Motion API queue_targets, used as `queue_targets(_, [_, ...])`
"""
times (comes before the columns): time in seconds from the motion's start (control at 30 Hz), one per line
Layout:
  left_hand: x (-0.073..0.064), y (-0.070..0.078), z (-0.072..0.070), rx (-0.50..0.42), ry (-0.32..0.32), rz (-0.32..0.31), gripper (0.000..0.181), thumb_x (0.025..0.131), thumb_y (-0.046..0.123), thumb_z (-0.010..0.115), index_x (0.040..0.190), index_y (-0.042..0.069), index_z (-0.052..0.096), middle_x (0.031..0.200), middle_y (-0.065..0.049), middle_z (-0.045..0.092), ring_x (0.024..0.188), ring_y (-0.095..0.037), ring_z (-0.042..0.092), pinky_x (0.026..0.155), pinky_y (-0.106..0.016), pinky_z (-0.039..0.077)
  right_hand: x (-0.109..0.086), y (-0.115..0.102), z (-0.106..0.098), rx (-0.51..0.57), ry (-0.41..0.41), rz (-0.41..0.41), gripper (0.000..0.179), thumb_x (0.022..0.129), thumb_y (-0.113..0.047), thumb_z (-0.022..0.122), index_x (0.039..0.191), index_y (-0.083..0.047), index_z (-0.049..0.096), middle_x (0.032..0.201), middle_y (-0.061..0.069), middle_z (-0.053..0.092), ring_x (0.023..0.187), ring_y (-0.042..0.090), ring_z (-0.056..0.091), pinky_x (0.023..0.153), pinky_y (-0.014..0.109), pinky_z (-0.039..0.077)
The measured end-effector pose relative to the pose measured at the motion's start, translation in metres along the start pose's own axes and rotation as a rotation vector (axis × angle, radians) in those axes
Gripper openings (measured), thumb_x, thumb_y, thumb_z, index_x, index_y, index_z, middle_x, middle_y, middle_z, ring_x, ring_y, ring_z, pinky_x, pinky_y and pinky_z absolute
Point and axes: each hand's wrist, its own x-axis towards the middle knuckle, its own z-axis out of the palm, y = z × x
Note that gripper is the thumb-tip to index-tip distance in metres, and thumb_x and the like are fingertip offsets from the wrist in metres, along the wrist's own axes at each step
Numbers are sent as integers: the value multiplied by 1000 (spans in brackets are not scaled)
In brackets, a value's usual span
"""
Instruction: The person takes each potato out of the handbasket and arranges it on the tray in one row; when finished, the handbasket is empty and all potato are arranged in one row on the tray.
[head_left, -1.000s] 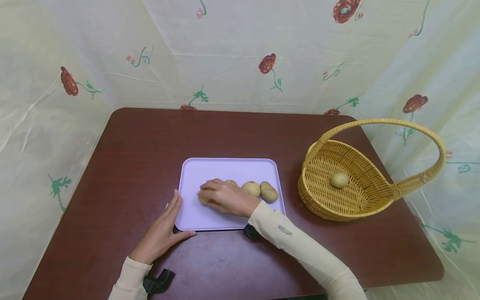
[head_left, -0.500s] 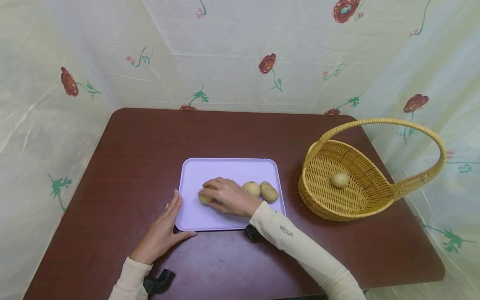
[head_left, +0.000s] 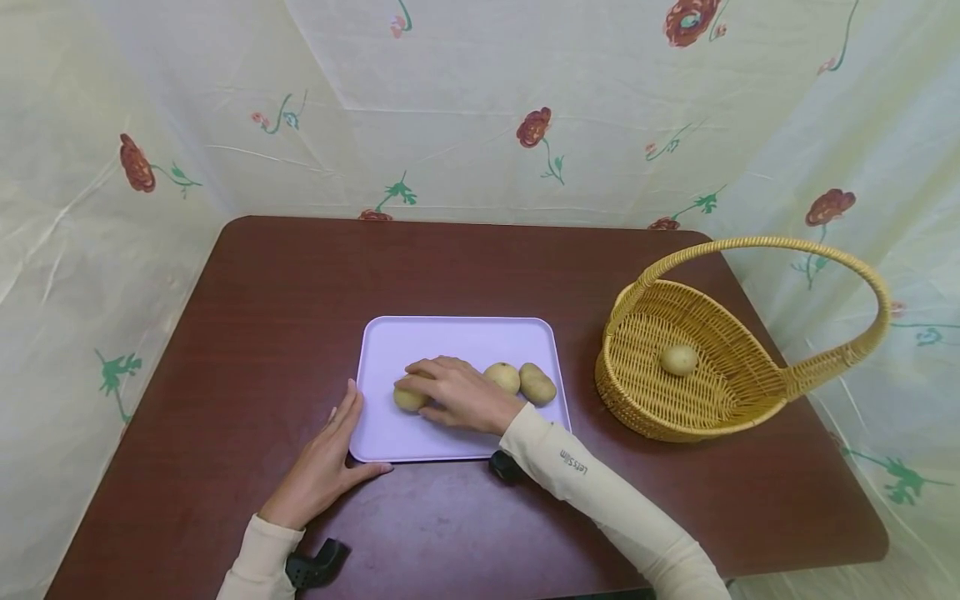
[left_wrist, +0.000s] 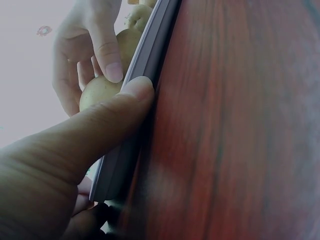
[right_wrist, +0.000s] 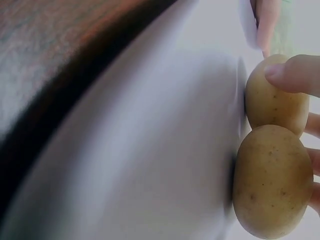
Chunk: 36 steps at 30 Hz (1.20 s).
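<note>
A lilac tray (head_left: 461, 337) lies on the table with several potatoes in it. My left hand (head_left: 318, 467) rests at its near-left corner, fingers straight along the left side; in the left wrist view the thumb (left_wrist: 132, 92) presses the rim. Over the tray my right hand (head_left: 457, 396) holds the leftmost potato (head_left: 407, 400). In the right wrist view the thumb lies on that potato (right_wrist: 276, 102), fingers on its far side, with another potato (right_wrist: 272, 182) beside it. Right of the hand sit a rounder potato (head_left: 502, 377) and a longer potato (head_left: 537, 385).
A wicker basket (head_left: 637, 408) with a tall arched handle stands on the right of the dark red-brown table (head_left: 300, 283). Inside it lies one potato (head_left: 678, 360). A flowered cloth (head_left: 450, 100) hangs behind the table.
My right hand has shifted slightly to the right, and more of the leftmost potato shows. A potato partly visible behind the hand is now hidden. The left hand has stayed in place.
</note>
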Motion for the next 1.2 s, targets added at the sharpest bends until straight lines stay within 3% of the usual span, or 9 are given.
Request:
queue_targets(0.37, [0,-2,2,12,34,33,108,71,36,84,149,-5,21,159,-19,10,136,-50,25,103,-62,31,-1,0,0,2,1,10,49,86,-23,72,132,-19,56,133,5,56,119,20,53,107,37,36])
queue_targets(0.6, [0,-1,0,8,8,8,108,72,36,83,150,-4,19,160,-17,7,138,-48,22,105,-60,29,0,0,0,-3,-6,17,51,86,-24,72,134,-20,54,134,5,55,119,20,53,106,39,37])
queue_targets(0.9, [0,1,1,6,33,29,107,72,36,83,150,-4,21,159,-19,10,137,-50,24,103,-62,30,0,-2,0,-15,-33,39,52,88,-27,69,137,-22,52,139,5,52,126,22,49,108,43,35])
queue_targets(1.1, [0,0,1,10,35,32,108,72,36,84,149,-5,22,159,-20,10,137,-50,24,103,-62,30,-3,-2,-6,-28,10,14,57,88,-33,69,141,-19,49,144,9,47,131,26,44,110,46,32])
queue_targets(1.2, [0,0,1,19,36,29,109,71,37,84,149,-5,22,159,-20,11,137,-50,24,103,-62,30,-11,-2,-20,-25,56,40,68,87,-41,69,145,-20,42,150,10,39,139,30,34,113,49,26])
